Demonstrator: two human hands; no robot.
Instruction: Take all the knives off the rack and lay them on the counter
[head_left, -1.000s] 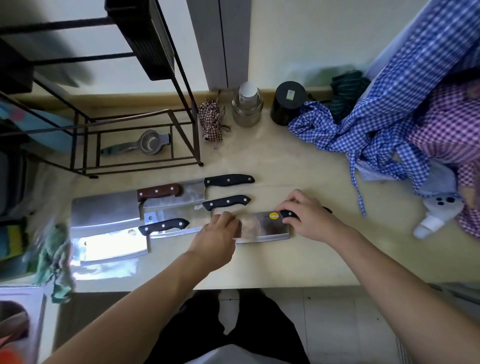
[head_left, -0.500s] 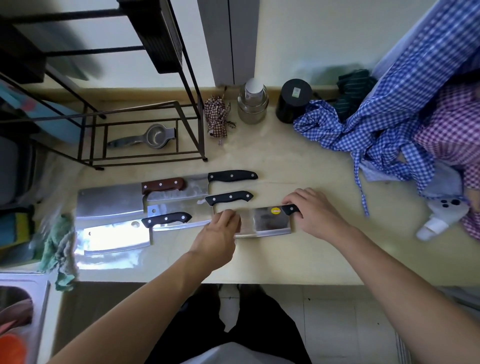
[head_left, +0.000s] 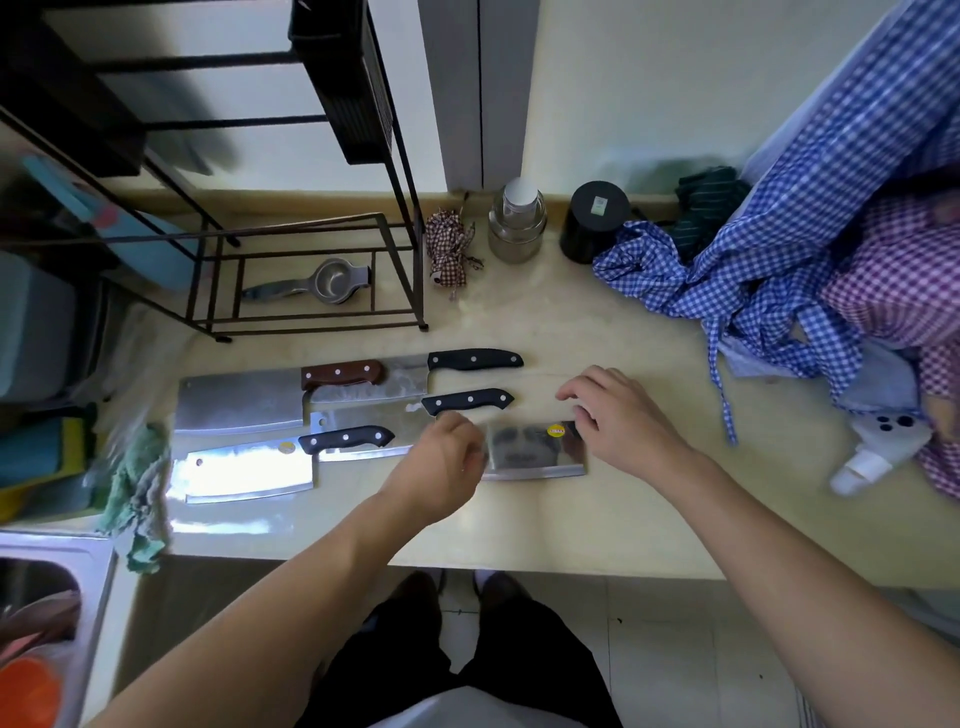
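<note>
Between the two hands, on the pale counter (head_left: 597, 519) near its front edge, lies the cleaver with the yellow sticker (head_left: 535, 451), flat on its side with its long axis running left to right. Its blade points toward the person's left and its handle end toward the right, where the right hand (head_left: 618, 415) covers most of the handle. That hand hovers with its fingers spread and loosely curled; it grips nothing that can be seen, though whether its fingertips touch the handle cannot be told. The left hand (head_left: 441, 467) sits at the blade's far left end, fingers curled down, and motion blur hides whether it presses the steel or has lifted clear. Both hands are about equally near, one at each end. Just left of this cleaver four more knives lie in the same left-right line, handles to the right: the brown-handled cleaver (head_left: 244, 402), the top black-handled knife (head_left: 472, 359), the middle black-handled knife (head_left: 467, 401) and the front cleaver (head_left: 249, 470), some overlapping. Behind them the black wire rack (head_left: 311, 249) shows no knives, so the task looks all but finished.
</note>
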